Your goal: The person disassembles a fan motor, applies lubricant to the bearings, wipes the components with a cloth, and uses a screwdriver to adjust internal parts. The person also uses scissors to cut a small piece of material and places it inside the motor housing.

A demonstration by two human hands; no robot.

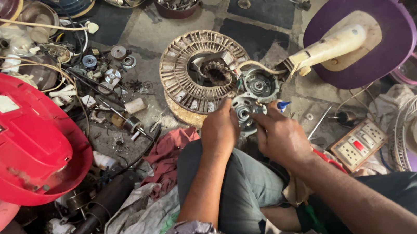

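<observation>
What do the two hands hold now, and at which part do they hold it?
Both the left hand and the right hand hold a round metal motor cover, gripping it by its rim on opposite sides.

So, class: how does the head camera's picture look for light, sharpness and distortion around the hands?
Head view: soft, even light with weak shadows; left hand and right hand holding the round metal motor cover are fairly sharp; the wide lens bends the edges, stretching the red fan base; no strong glare.

A red cover (pixel 12 139), a purple base (pixel 391 23), a cream stem (pixel 326 48) and a checkered grey floor (pixel 253 2) are seen.
</observation>
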